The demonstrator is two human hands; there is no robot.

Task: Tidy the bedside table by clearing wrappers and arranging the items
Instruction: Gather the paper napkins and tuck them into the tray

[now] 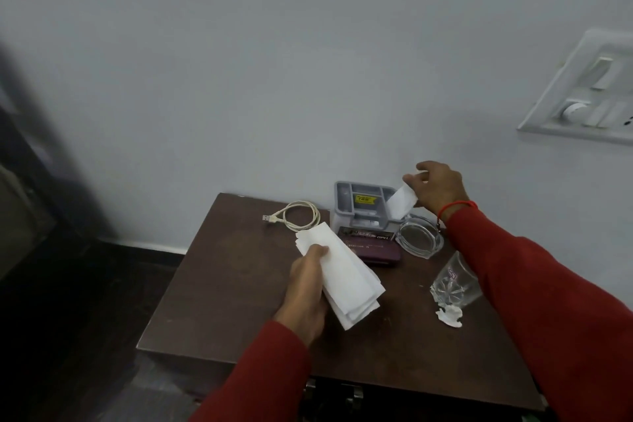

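Note:
My left hand (308,288) grips a stack of white folded tissues (346,277) above the middle of the brown bedside table (219,284). My right hand (435,187) pinches one white tissue (401,202) at the right side of a grey plastic organiser tray (359,205) standing at the back against the wall. A maroon box with a dark packet on it (371,247) lies in front of the tray. A crumpled white wrapper (448,315) lies near the right edge, beside a drinking glass (454,284).
A coiled white USB cable (298,216) lies at the back left of the table. A clear glass ashtray (419,236) sits right of the maroon box. A switchboard (589,92) is on the wall at right. Dark furniture (27,181) stands to the left.

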